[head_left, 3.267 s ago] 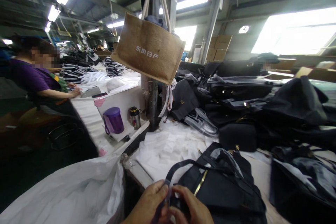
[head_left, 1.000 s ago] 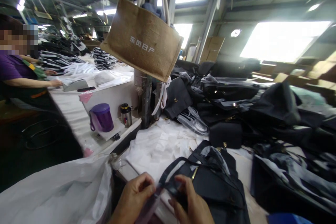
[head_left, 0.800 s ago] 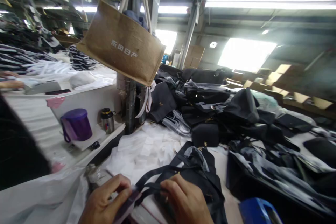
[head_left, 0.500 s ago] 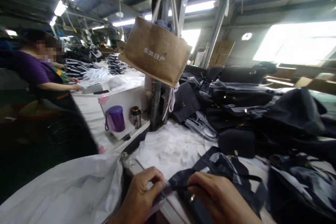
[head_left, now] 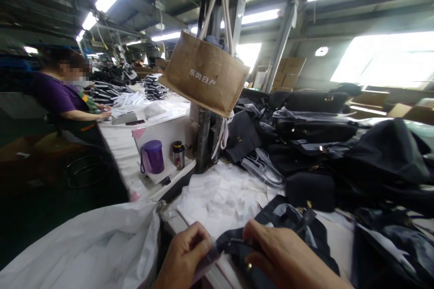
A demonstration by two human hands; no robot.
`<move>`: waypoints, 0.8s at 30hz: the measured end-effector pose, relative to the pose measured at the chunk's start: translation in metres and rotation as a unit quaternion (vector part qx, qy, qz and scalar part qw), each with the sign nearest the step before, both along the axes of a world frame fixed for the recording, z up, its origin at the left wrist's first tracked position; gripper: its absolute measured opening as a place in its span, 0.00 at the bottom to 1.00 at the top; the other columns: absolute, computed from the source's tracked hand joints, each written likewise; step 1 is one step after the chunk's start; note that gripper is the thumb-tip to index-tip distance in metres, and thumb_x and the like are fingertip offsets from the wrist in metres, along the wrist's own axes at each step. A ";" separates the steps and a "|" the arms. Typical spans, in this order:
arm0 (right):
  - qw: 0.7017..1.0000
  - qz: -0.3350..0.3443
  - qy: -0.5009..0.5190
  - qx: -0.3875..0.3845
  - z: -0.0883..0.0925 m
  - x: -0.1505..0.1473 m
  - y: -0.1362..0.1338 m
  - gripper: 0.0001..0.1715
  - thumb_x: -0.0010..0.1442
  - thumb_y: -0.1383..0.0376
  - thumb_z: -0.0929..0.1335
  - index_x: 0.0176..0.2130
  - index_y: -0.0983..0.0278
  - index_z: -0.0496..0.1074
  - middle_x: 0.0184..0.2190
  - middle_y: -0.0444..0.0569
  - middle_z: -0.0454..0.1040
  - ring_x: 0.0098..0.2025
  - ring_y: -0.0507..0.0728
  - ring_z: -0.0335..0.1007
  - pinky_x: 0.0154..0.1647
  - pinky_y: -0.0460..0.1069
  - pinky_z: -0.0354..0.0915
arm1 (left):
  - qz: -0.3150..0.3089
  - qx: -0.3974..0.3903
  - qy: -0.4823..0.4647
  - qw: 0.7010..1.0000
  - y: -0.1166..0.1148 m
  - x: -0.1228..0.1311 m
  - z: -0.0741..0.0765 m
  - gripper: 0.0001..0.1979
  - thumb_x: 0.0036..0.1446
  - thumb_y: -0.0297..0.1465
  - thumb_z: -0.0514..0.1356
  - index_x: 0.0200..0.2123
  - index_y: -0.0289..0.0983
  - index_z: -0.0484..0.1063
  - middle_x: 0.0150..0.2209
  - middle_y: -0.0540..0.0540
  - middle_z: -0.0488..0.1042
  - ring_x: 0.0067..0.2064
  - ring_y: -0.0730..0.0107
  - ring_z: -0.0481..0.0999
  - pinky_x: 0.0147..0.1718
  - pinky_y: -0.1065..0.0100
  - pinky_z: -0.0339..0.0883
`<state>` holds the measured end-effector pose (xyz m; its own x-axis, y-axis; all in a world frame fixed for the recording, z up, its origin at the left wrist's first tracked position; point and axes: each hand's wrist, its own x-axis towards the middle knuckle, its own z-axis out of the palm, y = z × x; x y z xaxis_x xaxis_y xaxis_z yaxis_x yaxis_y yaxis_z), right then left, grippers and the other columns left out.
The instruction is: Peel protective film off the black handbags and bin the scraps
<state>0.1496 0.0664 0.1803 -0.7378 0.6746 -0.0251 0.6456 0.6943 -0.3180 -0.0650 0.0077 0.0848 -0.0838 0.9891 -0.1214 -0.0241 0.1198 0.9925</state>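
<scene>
A black handbag (head_left: 291, 230) with a dark strap lies on the table edge in front of me. My left hand (head_left: 185, 257) is closed in a pinch on the end of the strap, where a clear plastic wrap shows. My right hand (head_left: 288, 259) is closed over the strap and the bag's near side, with a ring on one finger. Loose white paper sheets (head_left: 224, 196) lie just beyond the bag.
A heap of black bags (head_left: 339, 144) fills the table to the right and behind. A brown jute bag (head_left: 205, 74) hangs from a post. A purple cup (head_left: 152, 156) and a steel flask (head_left: 178, 155) stand on a shelf at left. A large white sack (head_left: 88, 248) sits at lower left. A person in purple (head_left: 64, 99) works at the far table.
The strap loop that stood up earlier is now pulled down flat against the bag. My right hand has moved over the bag; my left keeps its pinch on the strap end.
</scene>
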 end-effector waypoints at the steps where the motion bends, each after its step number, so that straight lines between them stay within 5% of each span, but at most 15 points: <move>1: 1.000 0.004 -0.010 0.018 0.002 0.001 0.001 0.06 0.59 0.69 0.69 0.38 0.60 0.70 0.32 0.44 0.78 0.31 0.56 0.74 0.29 0.47 0.56 | 0.001 0.000 -0.008 1.000 0.001 0.001 -0.001 0.12 0.55 0.37 0.61 0.26 0.36 0.68 0.24 0.51 0.68 0.28 0.72 0.65 0.28 0.71 0.56; 5: 0.997 0.061 -0.026 0.045 0.012 -0.013 0.006 0.05 0.59 0.70 0.69 0.32 0.60 0.73 0.26 0.43 0.78 0.28 0.56 0.74 0.31 0.48 0.58 | -0.019 -0.004 -0.072 0.997 0.007 0.016 0.003 0.12 0.53 0.38 0.63 0.26 0.36 0.68 0.22 0.53 0.65 0.24 0.75 0.60 0.24 0.73 0.52; 8: 0.996 0.085 0.031 0.011 0.026 -0.017 0.012 0.07 0.61 0.67 0.69 0.41 0.58 0.74 0.34 0.43 0.79 0.38 0.57 0.75 0.40 0.48 0.63 | -0.033 -0.002 -0.101 0.994 0.011 0.016 0.016 0.13 0.53 0.40 0.63 0.26 0.36 0.67 0.20 0.55 0.63 0.23 0.76 0.58 0.22 0.73 0.49; 12: 0.992 0.067 0.106 0.035 0.034 -0.002 0.025 0.41 0.57 0.55 0.72 0.64 0.57 0.56 0.61 0.51 0.64 0.62 0.62 0.59 0.62 0.55 0.54 | 0.005 0.017 -0.069 0.997 0.013 -0.009 0.041 0.15 0.53 0.41 0.63 0.25 0.37 0.66 0.22 0.54 0.63 0.26 0.75 0.59 0.26 0.74 0.53; 16: 0.990 0.075 0.106 0.047 -0.007 0.001 0.035 0.51 0.52 0.63 0.74 0.67 0.59 0.48 0.66 0.54 0.55 0.67 0.63 0.48 0.67 0.59 0.47 | -0.034 -0.009 -0.103 0.994 0.018 -0.022 0.057 0.16 0.52 0.42 0.63 0.26 0.37 0.64 0.21 0.55 0.59 0.24 0.76 0.56 0.24 0.73 0.49; 20: 0.994 0.020 0.106 0.010 -0.062 -0.006 0.039 0.37 0.56 0.76 0.63 0.63 0.63 0.55 0.50 0.56 0.74 0.51 0.61 0.70 0.54 0.56 0.64 | -0.058 -0.027 -0.160 0.985 0.031 -0.015 0.054 0.17 0.51 0.43 0.64 0.26 0.38 0.63 0.20 0.56 0.61 0.22 0.77 0.57 0.22 0.73 0.49; 24: 0.997 -0.009 0.075 -0.004 -0.065 0.005 0.042 0.41 0.57 0.79 0.59 0.65 0.57 0.50 0.43 0.50 0.76 0.43 0.58 0.75 0.43 0.49 0.66 | -0.039 -0.038 -0.078 0.995 0.044 -0.013 0.043 0.14 0.50 0.39 0.63 0.24 0.36 0.64 0.18 0.56 0.59 0.21 0.78 0.55 0.22 0.73 0.44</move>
